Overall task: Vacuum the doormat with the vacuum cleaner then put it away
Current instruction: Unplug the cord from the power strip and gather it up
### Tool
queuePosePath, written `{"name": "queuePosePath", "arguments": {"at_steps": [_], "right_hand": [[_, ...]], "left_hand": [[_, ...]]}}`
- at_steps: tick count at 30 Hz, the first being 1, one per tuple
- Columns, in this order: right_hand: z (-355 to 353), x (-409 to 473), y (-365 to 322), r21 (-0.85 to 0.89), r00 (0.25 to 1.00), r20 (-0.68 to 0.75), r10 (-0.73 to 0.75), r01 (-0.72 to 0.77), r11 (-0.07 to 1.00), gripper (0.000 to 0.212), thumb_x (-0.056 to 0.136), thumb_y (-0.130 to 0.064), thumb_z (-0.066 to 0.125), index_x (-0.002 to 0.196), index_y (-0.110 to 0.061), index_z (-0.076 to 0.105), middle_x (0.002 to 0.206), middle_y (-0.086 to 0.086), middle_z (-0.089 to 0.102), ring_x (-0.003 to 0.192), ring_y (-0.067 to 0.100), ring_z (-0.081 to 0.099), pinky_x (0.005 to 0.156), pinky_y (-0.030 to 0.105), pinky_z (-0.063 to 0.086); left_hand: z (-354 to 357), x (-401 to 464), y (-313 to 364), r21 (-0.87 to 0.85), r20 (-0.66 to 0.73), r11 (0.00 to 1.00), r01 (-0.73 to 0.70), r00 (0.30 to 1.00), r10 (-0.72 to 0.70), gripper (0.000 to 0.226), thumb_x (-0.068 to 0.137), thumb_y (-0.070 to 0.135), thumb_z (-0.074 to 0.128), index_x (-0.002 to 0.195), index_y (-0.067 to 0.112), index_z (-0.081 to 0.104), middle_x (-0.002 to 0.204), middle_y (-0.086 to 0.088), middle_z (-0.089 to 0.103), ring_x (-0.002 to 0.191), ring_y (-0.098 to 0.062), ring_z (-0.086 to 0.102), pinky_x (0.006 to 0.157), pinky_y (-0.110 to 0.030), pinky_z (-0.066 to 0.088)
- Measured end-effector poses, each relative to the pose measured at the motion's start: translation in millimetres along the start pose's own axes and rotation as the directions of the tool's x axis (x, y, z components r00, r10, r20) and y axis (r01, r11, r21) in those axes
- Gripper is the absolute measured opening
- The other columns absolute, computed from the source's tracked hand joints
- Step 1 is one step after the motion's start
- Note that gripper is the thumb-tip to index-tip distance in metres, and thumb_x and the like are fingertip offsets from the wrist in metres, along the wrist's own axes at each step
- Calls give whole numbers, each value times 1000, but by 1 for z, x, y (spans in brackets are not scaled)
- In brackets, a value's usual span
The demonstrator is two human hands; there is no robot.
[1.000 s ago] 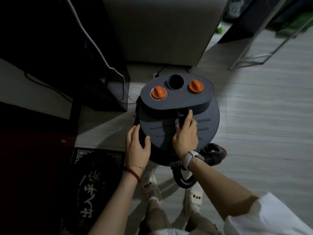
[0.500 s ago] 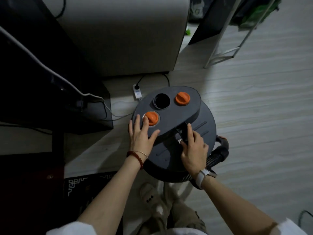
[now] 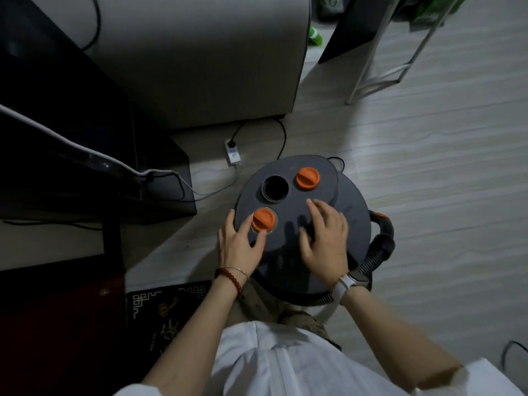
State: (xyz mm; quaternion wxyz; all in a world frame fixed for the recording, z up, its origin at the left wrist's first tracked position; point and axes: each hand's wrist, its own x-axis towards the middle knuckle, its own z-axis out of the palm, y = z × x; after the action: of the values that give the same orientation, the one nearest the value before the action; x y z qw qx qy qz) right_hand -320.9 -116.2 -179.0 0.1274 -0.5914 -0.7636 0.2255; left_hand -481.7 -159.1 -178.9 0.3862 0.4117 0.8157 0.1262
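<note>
- The vacuum cleaner (image 3: 303, 224) is showing a dark grey body with two orange knobs (image 3: 307, 179) and a black round opening (image 3: 275, 188).
- Its hose (image 3: 374, 258) is looking black, with an orange patch near the top.
- The doormat (image 3: 168, 307) is showing black with a pale key-pattern border.
- The floor (image 3: 428, 181) is showing pale grey wood grain.
- The bracelet (image 3: 230, 278) is showing dark red beads; the watch strap (image 3: 344, 285) is looking white.

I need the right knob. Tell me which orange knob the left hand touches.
The nearer orange knob, left of the black opening; left hand fingers flank it. The farther orange knob stands untouched.
</note>
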Motion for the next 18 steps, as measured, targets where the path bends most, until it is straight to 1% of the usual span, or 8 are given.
{"name": "queuePosePath", "arguments": {"at_steps": [2, 4, 7, 10, 11, 13, 15, 18], "right_hand": [[2, 24, -23, 46, 999, -1, -37, 37, 998, 50, 83, -27, 43, 132, -16, 41, 131, 9, 50, 123, 22, 35, 107, 53, 29], [6, 52, -44, 70, 998, -10, -55, 56, 996, 49, 82, -24, 42, 130, -15, 44, 130, 9, 52, 124, 21, 36, 107, 54, 31], [15, 96, -71, 84, 1000, -15, -25, 26, 996, 49, 80, -21, 40, 127, -11, 48, 127, 10, 54, 122, 22, 40, 107, 51, 33], [38, 147, -94, 153, 995, 25, 97, -100, 983, 46, 84, -14, 45, 130, -8, 48, 129, 11, 51, 124, 26, 43, 108, 42, 33], [51, 168, -99, 180, 987, 52, 153, -160, 971, 46, 85, -11, 48, 131, -8, 46, 130, 12, 49, 124, 26, 42, 107, 39, 32], [83, 211, -107, 230, 964, 113, 242, -262, 937, 45, 88, -8, 47, 133, -7, 43, 132, 13, 47, 124, 27, 40, 104, 34, 33], [118, 245, -112, 264, 926, 195, 322, -366, 892, 43, 90, -7, 43, 133, -6, 42, 132, 15, 45, 122, 29, 41, 101, 34, 33], [182, 286, -112, 348, 826, 296, 480, -562, 751, 41, 93, -8, 39, 134, -7, 40, 133, 16, 45, 121, 28, 43, 98, 30, 33]], "left_hand": [[-19, 14, 2, 9, -43, 1000, 5, 999, -5, 52, 91, 38, 51, 140, 22, 40, 156, -6, 12, 143, -25, 11, 114, -39, 19], [-41, 39, 6, 34, -96, 999, -16, 995, 19, 52, 92, 38, 50, 139, 19, 41, 154, -6, 18, 142, -24, 15, 115, -38, 19], [-74, 91, 15, 59, -146, 997, -55, 987, 64, 48, 93, 33, 50, 137, 15, 44, 148, -7, 30, 138, -22, 25, 113, -36, 23], [-99, 157, 20, 61, -138, 995, -78, 987, 86, 45, 92, 26, 51, 134, 11, 46, 141, -9, 39, 132, -23, 35, 110, -35, 29], [-105, 184, 19, 62, -117, 994, -84, 989, 91, 44, 92, 23, 52, 133, 10, 46, 139, -10, 41, 130, -24, 38, 108, -34, 30], [-111, 238, 12, 81, -62, 992, -91, 993, 97, 43, 92, 21, 52, 133, 9, 46, 137, -11, 43, 127, -26, 41, 106, -33, 32], [-114, 286, 0, 126, -19, 989, -80, 996, 83, 44, 93, 21, 51, 135, 9, 44, 138, -11, 42, 127, -26, 40, 105, -32, 32], [-107, 357, -21, 191, 43, 976, -106, 994, 99, 44, 94, 22, 49, 136, 9, 43, 138, -13, 43, 127, -27, 41, 104, -33, 33]]}}
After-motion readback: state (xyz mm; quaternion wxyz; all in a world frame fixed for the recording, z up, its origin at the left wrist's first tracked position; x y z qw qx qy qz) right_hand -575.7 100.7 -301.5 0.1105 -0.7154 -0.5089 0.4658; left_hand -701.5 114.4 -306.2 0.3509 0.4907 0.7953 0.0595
